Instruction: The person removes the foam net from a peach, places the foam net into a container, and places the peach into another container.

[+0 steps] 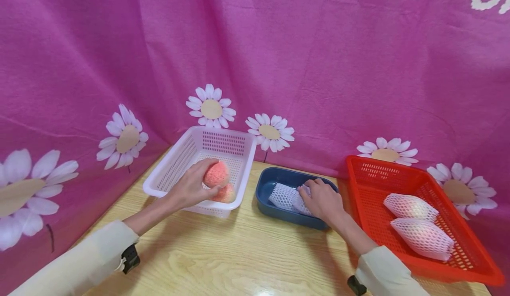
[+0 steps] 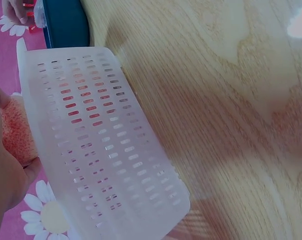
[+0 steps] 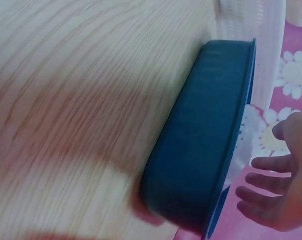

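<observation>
My left hand (image 1: 190, 189) grips a pink-red fuzzy peach (image 1: 216, 174) between thumb and fingers, over the white slotted basket (image 1: 223, 142). Below it a second peach (image 1: 225, 194) lies in that basket. In the left wrist view the held peach (image 2: 18, 131) shows above the basket's rim. At the dark blue container (image 1: 275, 213), my right hand (image 1: 324, 202) reaches over the rim to a white foam net sleeve (image 1: 299, 203). Another foam net (image 1: 282, 196) lies to its left. The right wrist view shows the right hand's fingers (image 3: 263, 200) spread, with nothing gripped.
On the right stands a red slotted basket (image 1: 360, 198). Two net-wrapped peaches (image 1: 410, 206) lie in it. A wooden table (image 1: 223, 256) bears all the containers. Behind it hangs a magenta cloth (image 1: 279, 57) printed with daisies.
</observation>
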### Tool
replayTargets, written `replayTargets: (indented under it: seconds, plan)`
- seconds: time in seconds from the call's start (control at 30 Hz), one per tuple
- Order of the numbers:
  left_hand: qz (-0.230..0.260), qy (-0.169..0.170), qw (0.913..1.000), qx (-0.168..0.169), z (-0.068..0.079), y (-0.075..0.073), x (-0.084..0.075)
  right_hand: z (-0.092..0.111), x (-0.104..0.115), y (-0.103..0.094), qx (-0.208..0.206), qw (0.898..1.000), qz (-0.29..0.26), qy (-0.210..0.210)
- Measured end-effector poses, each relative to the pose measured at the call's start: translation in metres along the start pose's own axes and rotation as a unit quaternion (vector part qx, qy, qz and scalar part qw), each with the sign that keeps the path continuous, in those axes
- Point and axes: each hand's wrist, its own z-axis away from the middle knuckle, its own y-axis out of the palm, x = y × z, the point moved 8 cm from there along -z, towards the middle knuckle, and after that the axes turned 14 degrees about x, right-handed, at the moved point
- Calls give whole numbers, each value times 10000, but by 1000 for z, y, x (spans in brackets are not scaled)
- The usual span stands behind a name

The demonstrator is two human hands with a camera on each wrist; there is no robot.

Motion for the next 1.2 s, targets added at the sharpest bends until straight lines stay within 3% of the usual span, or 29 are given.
replayTargets:
  seconds: [0.27, 0.97, 1.2]
  plan:
    - [9, -48, 10000, 40, 2, -1, 5, -4, 35, -2, -162, 9957, -317, -853]
    - [9, -499, 9985, 240, 10, 1, 21, -6, 93, 6, -272, 9771, -490, -2052]
    - [-10, -638, 9975, 290, 12, 1, 26, -6, 114, 10, -262, 9638, -545, -2596]
